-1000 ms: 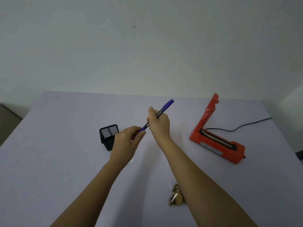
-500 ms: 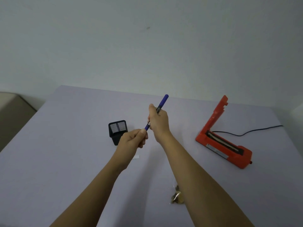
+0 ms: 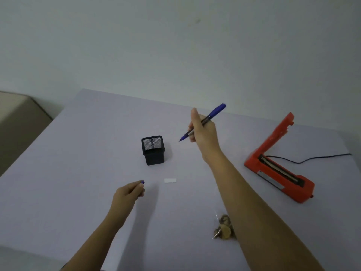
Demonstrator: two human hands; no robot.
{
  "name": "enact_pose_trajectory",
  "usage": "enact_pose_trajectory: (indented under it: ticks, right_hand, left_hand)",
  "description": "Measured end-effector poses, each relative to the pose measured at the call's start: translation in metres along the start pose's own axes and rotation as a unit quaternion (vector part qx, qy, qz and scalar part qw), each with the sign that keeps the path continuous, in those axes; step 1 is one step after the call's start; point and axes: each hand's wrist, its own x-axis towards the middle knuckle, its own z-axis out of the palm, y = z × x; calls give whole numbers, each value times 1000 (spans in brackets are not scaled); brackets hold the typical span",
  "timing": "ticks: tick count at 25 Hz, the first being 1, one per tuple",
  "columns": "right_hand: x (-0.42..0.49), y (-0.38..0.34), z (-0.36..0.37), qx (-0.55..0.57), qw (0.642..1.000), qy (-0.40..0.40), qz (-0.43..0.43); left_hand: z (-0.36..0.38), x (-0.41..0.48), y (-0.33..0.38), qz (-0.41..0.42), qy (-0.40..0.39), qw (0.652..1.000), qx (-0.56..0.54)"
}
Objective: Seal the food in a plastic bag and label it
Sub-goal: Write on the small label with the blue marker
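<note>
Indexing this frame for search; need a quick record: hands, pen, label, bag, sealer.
right hand: grips pen, uncapped, above table
left hand: pinches pen cap
label: white, flat on table, untouched
food bag: partly behind right forearm
sealer: red, open, cord attached
pen holder: black mesh, upright

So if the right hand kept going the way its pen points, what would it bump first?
Probably the black cup. The pen in the right hand aims down-left, and that line runs into the cup's right side. Depth is unclear, so it might touch the table first.
</note>
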Motion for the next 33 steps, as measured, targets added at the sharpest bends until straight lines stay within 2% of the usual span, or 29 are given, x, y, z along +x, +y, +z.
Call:
enact_pose_trajectory:
  ticks: [2,5,8,12,14,15,17,19,20,22,25,28,33]
  right_hand:
    - [-15,35,17,15,999,-12,37]
    - [-35,90,19,17,997,-17,72]
    - [-47,133,20,-24,997,-8,75]
    - [-45,165,25,-76,994,49,59]
    - [-41,179,29,-85,993,75,40]
    - [-39,188,32,-86,992,83,34]
    - [-35,205,37,-88,992,91,17]
    - [-31,223,42,-95,991,92,-5]
    - [-29,230,44,-96,991,94,-16]
    - [-26,240,47,-104,989,94,-50]
    - [-18,255,50,-103,987,99,-69]
    - [-17,266,51,-114,985,96,-81]
    - [-16,266,50,-71,991,83,-71]
  left_hand:
    - [-8,29,-10,9,38,994,98]
    - [-21,66,-27,22,71,966,248]
    - [-32,86,-45,38,71,943,324]
    - [-33,89,-61,48,38,945,322]
    - [-33,77,-57,43,76,958,275]
    - [-29,70,-56,57,112,958,256]
    - [-17,56,-54,155,136,950,233]
    - [1,55,-59,282,54,922,260]
    - [11,61,-63,318,0,906,280]
    - [29,80,-68,330,-61,886,320]
    - [46,107,-68,297,-68,873,381]
    - [49,120,-69,311,-85,856,405]
    - [52,128,-67,336,-86,847,404]
